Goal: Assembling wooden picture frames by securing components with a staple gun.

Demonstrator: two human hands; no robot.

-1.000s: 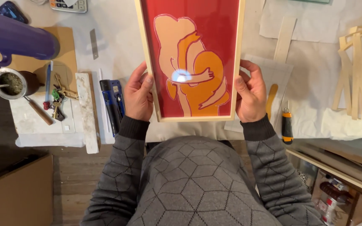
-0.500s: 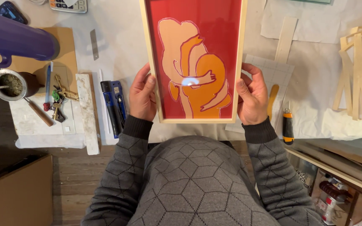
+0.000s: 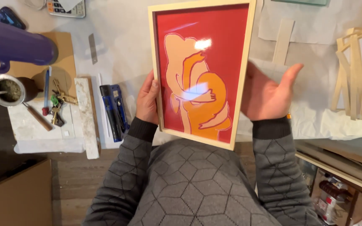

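A framed picture [image 3: 200,71] fills the upper middle of the view, tipped a little clockwise so that its lower right corner points down toward the person's chest. It is a pale wooden frame around a red print with cream and orange shapes, and the bright glare patches on it suggest a glazed front held up to the light.

The left hand [image 3: 148,102] grips the frame's left edge just below centre – fingers curled behind it, thumb side along the wood – which looks to be the one firm hold keeping it off the table. The right hand [image 3: 269,94] sits at the frame's right edge with palm turned up and fingers spread wide, holding nothing (whether the heel of the palm touches the wood I cannot tell); it reads as a steadying rest rather than a clamp.

At the left of the picture a white slab [image 3: 42,129] carries a bunch of keys [image 3: 57,104] and a metal cup [image 3: 7,90], with a blue utility knife [image 3: 114,111] just right of it – all clear of the frame. Loose pale wood strips [image 3: 357,75] lie at the right edge.
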